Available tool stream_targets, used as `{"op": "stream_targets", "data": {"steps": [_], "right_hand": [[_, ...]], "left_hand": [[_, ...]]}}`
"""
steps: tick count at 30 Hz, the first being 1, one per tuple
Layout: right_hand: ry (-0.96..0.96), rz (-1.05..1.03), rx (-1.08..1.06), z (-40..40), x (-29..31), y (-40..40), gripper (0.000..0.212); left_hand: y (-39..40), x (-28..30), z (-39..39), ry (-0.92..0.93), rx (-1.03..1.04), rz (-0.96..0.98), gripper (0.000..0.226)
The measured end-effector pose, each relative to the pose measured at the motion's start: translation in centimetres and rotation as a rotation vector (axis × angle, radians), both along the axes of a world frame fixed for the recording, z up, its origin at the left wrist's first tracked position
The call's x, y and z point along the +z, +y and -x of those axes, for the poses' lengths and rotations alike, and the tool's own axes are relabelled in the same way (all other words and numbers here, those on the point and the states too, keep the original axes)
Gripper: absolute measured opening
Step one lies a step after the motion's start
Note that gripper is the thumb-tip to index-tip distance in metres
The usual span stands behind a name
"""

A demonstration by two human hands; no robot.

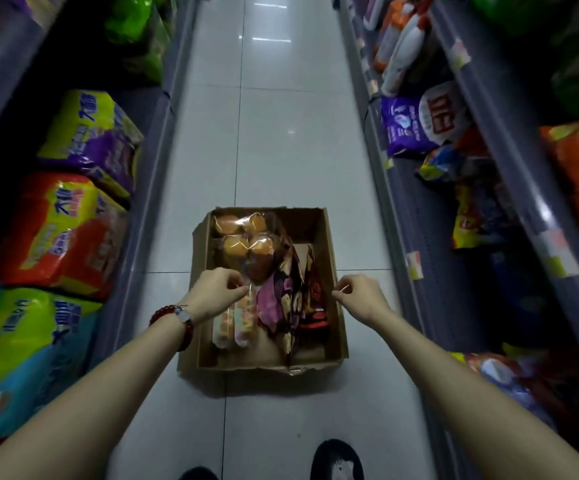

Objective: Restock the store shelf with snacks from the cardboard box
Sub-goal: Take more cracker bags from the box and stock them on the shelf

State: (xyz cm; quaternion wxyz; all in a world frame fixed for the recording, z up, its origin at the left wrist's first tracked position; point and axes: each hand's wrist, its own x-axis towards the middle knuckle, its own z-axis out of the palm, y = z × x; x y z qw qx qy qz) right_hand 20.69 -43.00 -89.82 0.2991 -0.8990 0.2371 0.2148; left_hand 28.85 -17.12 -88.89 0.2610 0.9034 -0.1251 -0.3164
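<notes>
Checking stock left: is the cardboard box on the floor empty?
No, the cardboard box holds a clear bag of buns and several snack packets.

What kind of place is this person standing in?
Most likely a grocery or convenience store aisle. Grey metal shelves with paper price tags line both sides, stacked with bright packaged snack bags, and an open brown cardboard box of wrapped snacks sits on the white tiled floor.

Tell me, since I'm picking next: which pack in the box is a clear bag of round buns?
The bun bag in the box's far left corner; the others are printed wrappers.
</notes>
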Motion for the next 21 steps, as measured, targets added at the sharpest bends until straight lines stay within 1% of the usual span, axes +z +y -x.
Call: {"op": "stream_targets", "data": {"steps": [2,5,9,13,17,19,21], "right_hand": [[-0.045,-0.001,-0.021,-0.5,-3.4,-0.2,0.020],[-0.145,0.001,-0.048,-1.6,-7.9,-0.6,0.021],[-0.321,-0.006,-0.085,-2.7,-11.3,-0.9,0.021],[-0.456,-0.046,-0.158,-3.4,-11.6,0.0,0.024],[-0.438,-0.166,-0.182,-4.3,-10.9,2.7,0.041],[-0.428,-0.222,-0.171,-4.8,-11.1,3.8,0.045],[-0.439,-0.232,-0.167,-5.1,-11.9,4.3,0.049]], "left_hand": [[-0.3,-3.5,-1.0,-0.006,-0.011,0.024,0.015],[-1.2,-8.6,-2.9,-0.076,-0.009,0.075,0.018],[-2.7,-13.1,-4.5,-0.117,0.006,0.166,0.019],[-2.5,-14.7,-4.7,-0.092,0.025,0.223,0.019],[-0.9,-15.0,-4.5,-0.051,0.069,0.244,0.013],[-0.1,-15.3,-4.5,-0.047,0.101,0.251,0.012],[0.5,-15.6,-4.6,-0.054,0.123,0.263,0.012]]}}
